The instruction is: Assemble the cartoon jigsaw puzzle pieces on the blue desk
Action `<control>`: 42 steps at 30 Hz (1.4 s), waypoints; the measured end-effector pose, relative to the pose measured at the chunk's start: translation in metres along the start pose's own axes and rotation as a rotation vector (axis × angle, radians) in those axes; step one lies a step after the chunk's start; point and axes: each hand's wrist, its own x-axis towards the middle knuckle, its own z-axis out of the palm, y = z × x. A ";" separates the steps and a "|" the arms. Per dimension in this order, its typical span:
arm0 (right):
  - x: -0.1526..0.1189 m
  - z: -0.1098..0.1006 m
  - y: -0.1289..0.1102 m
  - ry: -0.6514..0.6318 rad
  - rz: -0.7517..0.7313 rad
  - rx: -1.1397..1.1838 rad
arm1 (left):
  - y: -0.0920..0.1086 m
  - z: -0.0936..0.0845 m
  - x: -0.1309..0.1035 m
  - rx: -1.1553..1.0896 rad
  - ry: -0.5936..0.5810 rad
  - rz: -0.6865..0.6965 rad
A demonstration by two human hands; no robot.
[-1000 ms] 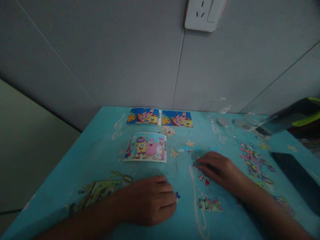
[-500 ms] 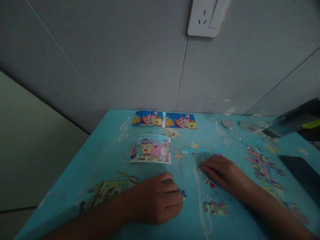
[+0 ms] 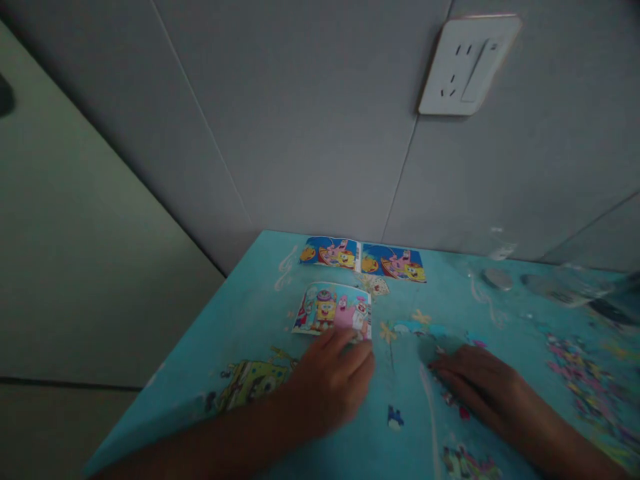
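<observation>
My left hand (image 3: 340, 377) is slightly blurred at the lower right edge of a cartoon picture card (image 3: 320, 310). Its fingers are bent and a little apart, with nothing visible in them; whether they touch the card I cannot tell. My right hand (image 3: 475, 380) rests on the table, thumb and forefinger pinched on a small reddish puzzle piece. Just below these fingers runs a short strip of joined puzzle pieces (image 3: 450, 398), partly covered by the hand. A small blue puzzle cluster (image 3: 395, 418) lies between my hands. Another joined puzzle section (image 3: 470, 465) is at the bottom edge.
Loose puzzle pieces (image 3: 590, 380) are heaped at the right. Two blue picture cards (image 3: 330, 252) lie by the wall. A light-blue joined strip (image 3: 420, 329) sits mid-table. Clear plastic containers (image 3: 570, 283) and a round lid (image 3: 497, 279) stand at the back right.
My left hand has left the blue puzzle cluster, now uncovered, and moved up to the picture card. My right hand stays by the strip. The view has swung left and up.
</observation>
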 end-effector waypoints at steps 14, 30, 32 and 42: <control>-0.002 -0.009 -0.005 0.140 -0.150 -0.106 | -0.017 0.015 -0.010 0.177 -0.269 -0.396; 0.004 -0.015 -0.015 0.058 -0.004 -0.048 | -0.025 0.015 -0.012 0.155 -0.153 -0.300; 0.006 -0.017 -0.017 0.064 0.000 -0.032 | -0.027 0.015 -0.011 0.182 -0.133 -0.274; 0.006 -0.017 -0.017 0.021 0.027 -0.033 | -0.021 0.007 -0.003 0.111 -0.009 -0.153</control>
